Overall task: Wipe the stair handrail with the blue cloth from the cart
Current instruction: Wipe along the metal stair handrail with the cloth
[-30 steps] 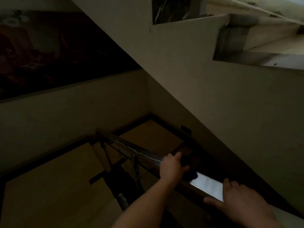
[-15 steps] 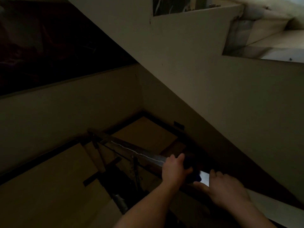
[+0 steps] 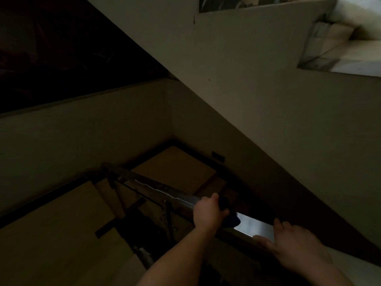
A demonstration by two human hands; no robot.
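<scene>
**Dim stairwell: the right hand is drawn back from the cloth**

A dark stairwell with a pale wall is seen from above, and a tan landing lies below. The steel handrail runs down from the lower right toward the landing's corner.

The blue cloth is held on top of the rail by the left hand, whose fingers are curled over it and round the rail. Only a dark blue fold shows at the near side of the hand. The right hand is laid flat on the rail higher up, its fingers straight and spread, with nothing held in it.

Half a second ago the right hand was brought down the rail until it was almost touching the cloth. It is now set back again, and a bright stretch of bare steel is left between the two hands, much as it was a second ago. The left hand and the cloth are kept at about the same place on the rail throughout.

From this it is judged that the wipe is under way but not advanced in this last second. The right hand appears to be used only as a brace. The long lower run toward the landing is probably still to be covered.
</scene>
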